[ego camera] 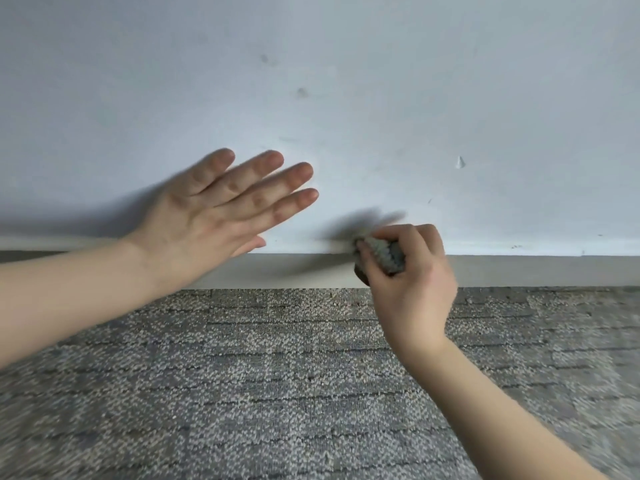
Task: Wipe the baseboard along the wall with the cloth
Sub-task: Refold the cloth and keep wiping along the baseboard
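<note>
One cloth (383,253), likely soft and light, is held wadded by the right grip (412,282) at the baseboard (294,271); left grip (221,216) spread.

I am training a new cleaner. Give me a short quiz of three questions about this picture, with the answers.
1. True or false: the left hand holds the cloth.
2. The cloth is at: A. the carpet; B. the baseboard's top edge; C. high on the wall.
3. Fill in: the left hand's fingers are ___ (straight or curled).

Key: 1. False; the right hand grips it. 2. B. 3. straight.
</note>
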